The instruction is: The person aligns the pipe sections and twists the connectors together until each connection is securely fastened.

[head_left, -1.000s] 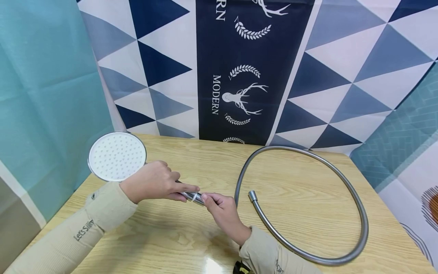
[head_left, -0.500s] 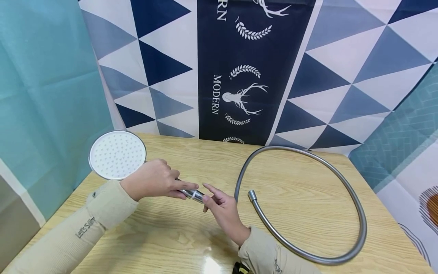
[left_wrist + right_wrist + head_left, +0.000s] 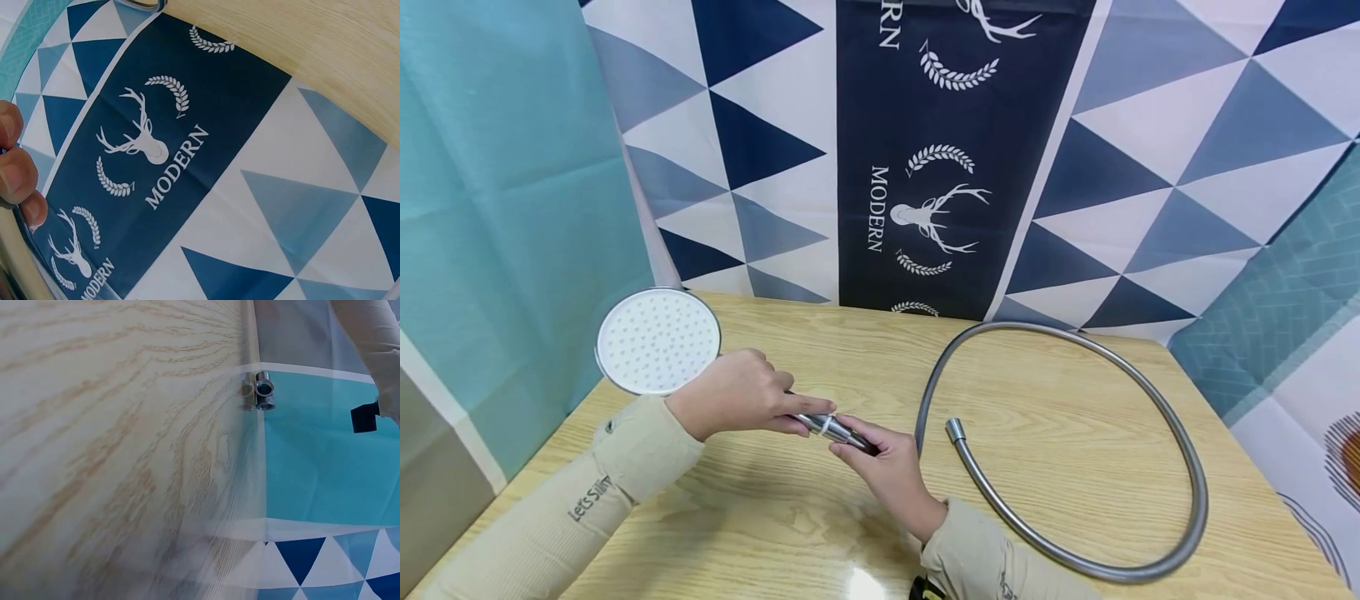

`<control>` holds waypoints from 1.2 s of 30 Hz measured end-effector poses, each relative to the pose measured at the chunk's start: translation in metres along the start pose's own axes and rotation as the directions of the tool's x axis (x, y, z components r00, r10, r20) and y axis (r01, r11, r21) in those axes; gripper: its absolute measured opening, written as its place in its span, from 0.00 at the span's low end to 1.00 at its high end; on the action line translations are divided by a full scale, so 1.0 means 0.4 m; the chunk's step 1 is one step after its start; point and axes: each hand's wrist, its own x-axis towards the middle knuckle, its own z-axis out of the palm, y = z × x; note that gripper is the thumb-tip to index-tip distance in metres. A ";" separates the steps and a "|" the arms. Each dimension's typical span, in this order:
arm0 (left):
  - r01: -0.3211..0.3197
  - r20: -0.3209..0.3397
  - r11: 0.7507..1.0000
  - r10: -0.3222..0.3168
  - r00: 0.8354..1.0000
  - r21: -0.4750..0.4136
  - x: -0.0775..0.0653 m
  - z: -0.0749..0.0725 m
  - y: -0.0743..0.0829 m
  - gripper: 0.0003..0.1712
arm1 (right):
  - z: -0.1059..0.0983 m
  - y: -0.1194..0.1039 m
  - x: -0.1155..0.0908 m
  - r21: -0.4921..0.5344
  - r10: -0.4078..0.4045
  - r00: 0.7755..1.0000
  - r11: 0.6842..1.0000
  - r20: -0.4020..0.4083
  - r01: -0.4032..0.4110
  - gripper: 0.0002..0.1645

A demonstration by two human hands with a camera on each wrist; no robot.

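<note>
right now, the work looks centred on the handle (image 3: 841, 432) of the shower head (image 3: 658, 342), and i judge it to be at an early stage — the head and the hose (image 3: 1199, 500) are separate pieces, with no join between them in sight. the left hand (image 3: 741, 396) grasps the handle, index finger laid along it towards a white ring (image 3: 827, 424). the right hand (image 3: 895, 467) pinches the handle's end between thumb and fingers, just past that ring. whether anything is being turned or fitted there, i cannot tell, so what is left is hard to judge.

the shower head is at the left of the wooden table (image 3: 760, 525), its pale spray face towards the head camera. to the right, the hose lies in a wide loop; one end fitting (image 3: 955, 429) lies free inside it, and the other runs out of sight behind the right hand. a small metal fitting (image 3: 265, 390) shows in the right wrist view.

as for obstacles, the left hand covers the neck of the shower head, and the right fingers partly cover the handle's end — nothing else blocks the space between them.
</note>
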 end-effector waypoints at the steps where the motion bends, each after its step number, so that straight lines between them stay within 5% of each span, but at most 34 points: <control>1: 0.001 -0.001 1.000 -0.001 1.000 0.000 0.000 0.000 0.001 0.26 | 0.000 0.000 0.000 -0.009 -0.005 1.000 1.000 -0.003 0.005 0.18; 36: 0.010 -0.013 1.000 -0.010 1.000 0.007 -0.006 0.008 0.006 0.28 | -0.013 -0.010 0.007 -0.084 0.074 0.995 0.994 0.069 -0.069 0.18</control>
